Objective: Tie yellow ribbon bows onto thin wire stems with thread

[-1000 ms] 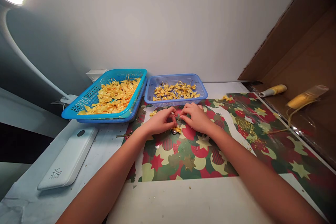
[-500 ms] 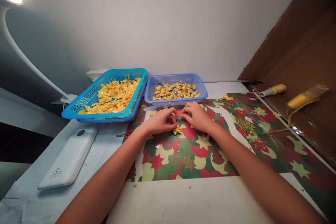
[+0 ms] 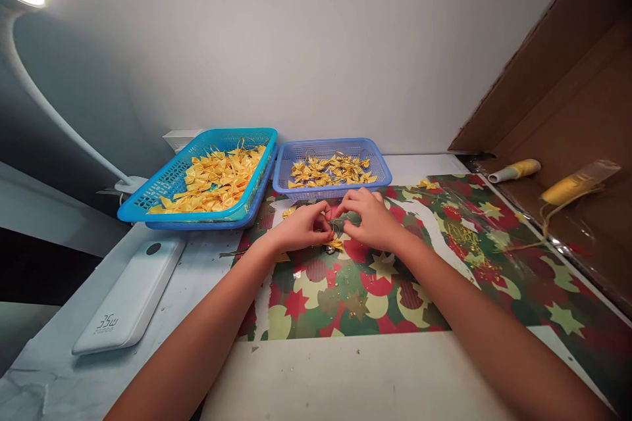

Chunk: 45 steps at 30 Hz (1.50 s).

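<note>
Just in front of the smaller basket, a yellow ribbon bow [image 3: 336, 245] with a small round metal bell [image 3: 330, 250] hangs or lies over the patterned paper; I cannot tell which. A thin cord loop rises from it. My left hand [image 3: 305, 227] pinches this cord between thumb and forefinger, just above the bow. Close by on the right, my right hand [image 3: 370, 218] has thumb and forefinger apart beside the loop, with nothing visible held between them.
A turquoise basket [image 3: 148, 200] of yellow bows stands at the left, a blue-violet basket [image 3: 382, 174] of bows behind my hands. A white power bank [image 3: 131, 296] lies left. Yellow thread spools [image 3: 567, 189] are at right, by a cardboard wall [image 3: 538, 79]. Gold scraps dot the patterned paper [image 3: 316, 302].
My right thumb and forefinger have parted from the cord, which was stretched between both hands and now curves slackly. My left hand keeps its pinch in nearly the same place.
</note>
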Available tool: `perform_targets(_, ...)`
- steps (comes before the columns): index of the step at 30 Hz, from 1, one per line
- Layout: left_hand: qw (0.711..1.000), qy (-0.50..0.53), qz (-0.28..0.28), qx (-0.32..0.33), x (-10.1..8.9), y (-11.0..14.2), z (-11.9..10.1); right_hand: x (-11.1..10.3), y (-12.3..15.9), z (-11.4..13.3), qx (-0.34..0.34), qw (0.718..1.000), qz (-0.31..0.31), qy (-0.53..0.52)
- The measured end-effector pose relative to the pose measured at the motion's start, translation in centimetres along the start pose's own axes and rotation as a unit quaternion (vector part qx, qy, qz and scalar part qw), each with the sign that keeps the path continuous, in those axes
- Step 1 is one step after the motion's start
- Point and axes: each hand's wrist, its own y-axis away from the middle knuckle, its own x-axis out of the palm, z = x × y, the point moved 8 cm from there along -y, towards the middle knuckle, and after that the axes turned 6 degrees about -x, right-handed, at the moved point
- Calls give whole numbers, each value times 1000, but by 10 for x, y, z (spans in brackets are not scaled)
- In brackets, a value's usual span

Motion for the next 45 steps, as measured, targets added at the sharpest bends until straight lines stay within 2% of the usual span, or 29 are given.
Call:
perform_targets(3,1000,-13,-20,8,-3,0,-1,9,1,9,-30,998,37,27)
perform_targets(13,998,-47,-35,10,-5,0,-2,25,2,12,-42,992,97,74)
perform_targets(28,1000,-5,-4,-11,-1,1,1,28,1,8,-35,991,85,96)
perform_targets(33,1000,-2,-16,-17,-3,1,1,27,1,8,-35,992,84,92)
perform_targets(39,998,13,-47,-46,-11,-1,11,23,1,9,-40,994,68,71)
perform_targets(45,998,-16,-3,-67,-6,-1,14,20,1,11,-54,995,67,53)
